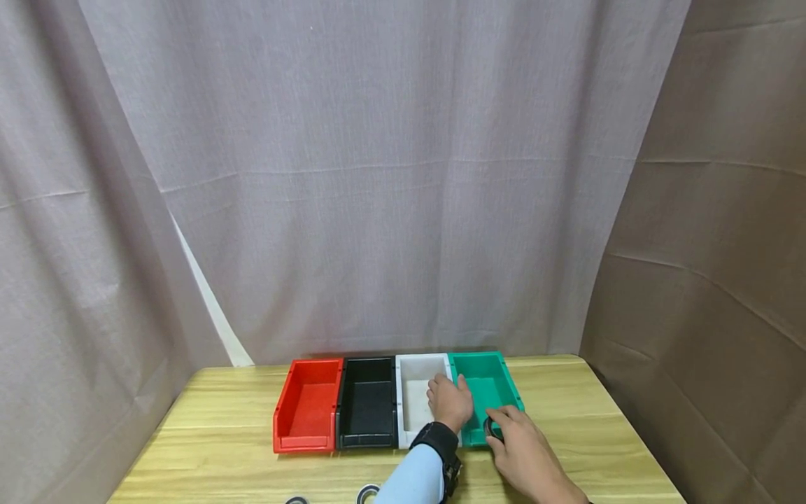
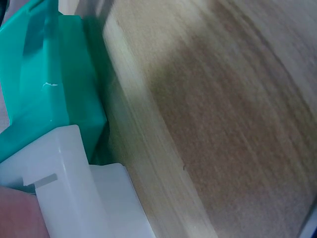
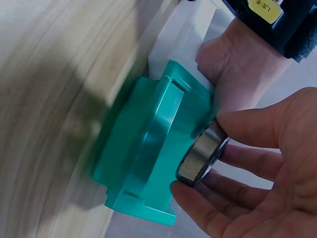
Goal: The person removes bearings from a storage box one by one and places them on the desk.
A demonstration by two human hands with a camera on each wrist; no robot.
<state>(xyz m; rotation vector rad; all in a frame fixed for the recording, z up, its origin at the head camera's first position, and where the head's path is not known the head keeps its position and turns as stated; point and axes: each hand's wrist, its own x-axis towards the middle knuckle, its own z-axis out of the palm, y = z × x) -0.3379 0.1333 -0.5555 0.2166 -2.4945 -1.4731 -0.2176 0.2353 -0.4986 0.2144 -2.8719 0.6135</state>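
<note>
My right hand (image 1: pixel 525 448) pinches a ball bearing (image 3: pixel 203 152) between thumb and finger. The bearing has a shiny metal outer ring and is held tilted at the front of the green bin (image 1: pixel 485 385). My left hand (image 1: pixel 450 401) is over the white bin (image 1: pixel 415 413), by the wall it shares with the green one. No object shows in the left hand, though the inside of its palm is hidden. The left wrist view catches only a patch of this hand (image 2: pixel 20 213) beside the white rim.
A black bin (image 1: pixel 368 406) and a red bin (image 1: pixel 308 406) continue the row leftward on the wooden table (image 1: pixel 214 434). Two more bearings, one (image 1: pixel 367 493) beside the left sleeve and another (image 1: pixel 296 500), lie at the lower frame edge. Grey curtains (image 1: pixel 378 175) hang behind.
</note>
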